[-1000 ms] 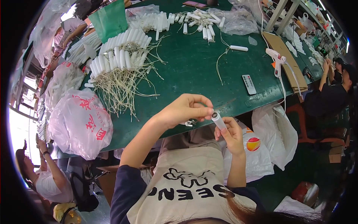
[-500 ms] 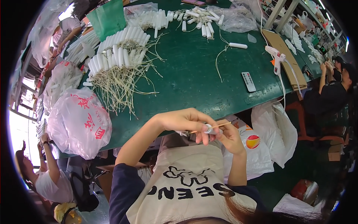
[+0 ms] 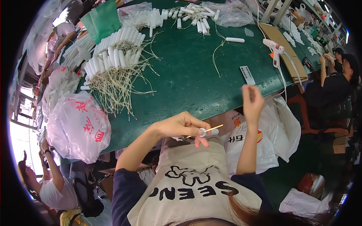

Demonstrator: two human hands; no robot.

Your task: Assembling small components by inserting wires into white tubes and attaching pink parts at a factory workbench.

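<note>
My left hand (image 3: 181,126) is closed over the table's near edge, in front of my apron. A short white tube (image 3: 213,132) sticks out past its fingertips, and a thin yellowish stick (image 3: 217,127) lies slantwise across the tube in the same grip. Part of both is hidden by the fingers. My right hand (image 3: 253,100) is raised at the front edge, fingers pointing up and loosely apart, slightly blurred, with nothing visible in it. Just beyond its fingertips lies a slim white remote control (image 3: 247,75). A lone white tube with a cord (image 3: 235,40) rests farther back.
Many white tubes with pale cords (image 3: 113,58) are heaped on the green table (image 3: 181,83) at left, beside a bulging plastic bag (image 3: 80,126). A white glue gun (image 3: 275,51) rests on cardboard (image 3: 283,41) at right. White sacks (image 3: 252,147) hang below the edge. Other people sit on both sides.
My right hand has let go of the tube and stick and moved up and right toward the remote control. My left hand keeps both, slightly farther left. The whole view has shifted a little.
</note>
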